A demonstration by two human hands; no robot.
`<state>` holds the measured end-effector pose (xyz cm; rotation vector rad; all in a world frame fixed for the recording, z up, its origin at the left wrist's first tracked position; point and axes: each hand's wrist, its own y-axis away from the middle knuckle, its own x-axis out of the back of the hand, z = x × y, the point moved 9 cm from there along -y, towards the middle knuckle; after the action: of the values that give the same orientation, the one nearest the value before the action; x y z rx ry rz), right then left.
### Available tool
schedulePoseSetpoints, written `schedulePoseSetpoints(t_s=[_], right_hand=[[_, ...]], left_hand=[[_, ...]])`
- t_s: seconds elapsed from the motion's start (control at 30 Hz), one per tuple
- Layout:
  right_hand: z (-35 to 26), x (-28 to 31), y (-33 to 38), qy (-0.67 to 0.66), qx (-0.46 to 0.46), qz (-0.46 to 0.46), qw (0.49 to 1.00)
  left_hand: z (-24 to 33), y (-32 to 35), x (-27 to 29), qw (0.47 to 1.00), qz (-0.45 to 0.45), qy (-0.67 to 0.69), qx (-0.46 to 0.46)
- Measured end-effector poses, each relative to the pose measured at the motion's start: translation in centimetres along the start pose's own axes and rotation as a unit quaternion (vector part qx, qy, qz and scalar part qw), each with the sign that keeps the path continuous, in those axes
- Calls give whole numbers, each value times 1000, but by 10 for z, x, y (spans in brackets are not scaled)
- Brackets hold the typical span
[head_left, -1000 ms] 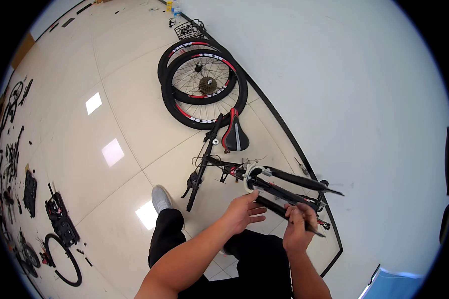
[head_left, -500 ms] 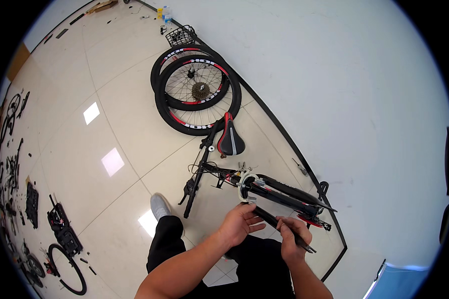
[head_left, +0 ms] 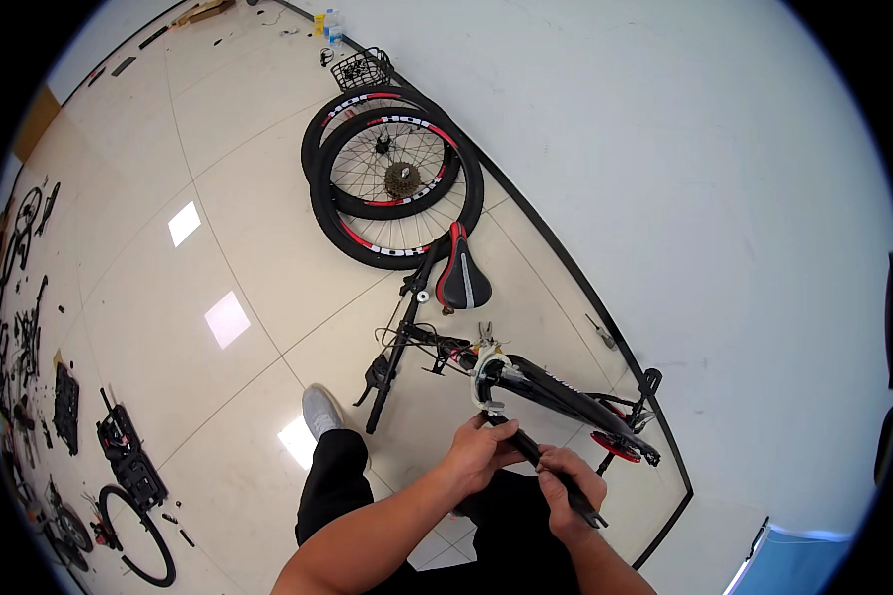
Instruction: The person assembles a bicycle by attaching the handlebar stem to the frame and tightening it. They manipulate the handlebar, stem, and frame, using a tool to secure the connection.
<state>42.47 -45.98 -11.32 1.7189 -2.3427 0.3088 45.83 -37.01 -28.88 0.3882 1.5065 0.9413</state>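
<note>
Both hands are on a black bicycle fork leg [head_left: 514, 436] with a slotted tip, which slants down to the right in front of my knees. My left hand [head_left: 478, 454] grips its upper part, thumb on top, near a whitish curved bracket [head_left: 486, 382]. Closer to the slotted end, my right hand [head_left: 572, 484] has its fingers wrapped round the leg. Beyond them lies the black bicycle frame [head_left: 556, 392], with a red ring [head_left: 617, 446] low on its right. The handlebar [head_left: 395, 357] reaches out to the left, below a black and red saddle [head_left: 463, 276].
Two wheels [head_left: 397, 260] lie overlapped on the tiled floor, with a wire basket [head_left: 360, 69] behind. A white wall with a dark skirting [head_left: 556, 233] runs along the right. Bike parts, including a black assembly [head_left: 129, 456] and a tyre [head_left: 169, 555], are scattered left.
The fork leg and my right hand have shifted slightly left and down. My left hand has closed more round the leg, and the frame behind has turned a little, showing a pedal crank.
</note>
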Motion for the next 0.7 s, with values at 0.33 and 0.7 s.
schedulePoseSetpoints(t_s=[0.33,0.7], right_hand=[[21,28,-22,-58,-40,61,996],[17,16,-44,-82,-54,6,995]], left_hand=[[-2,-7,-21,996,-87,26,-1],[10,-23,-19,994,-84,72,-11]])
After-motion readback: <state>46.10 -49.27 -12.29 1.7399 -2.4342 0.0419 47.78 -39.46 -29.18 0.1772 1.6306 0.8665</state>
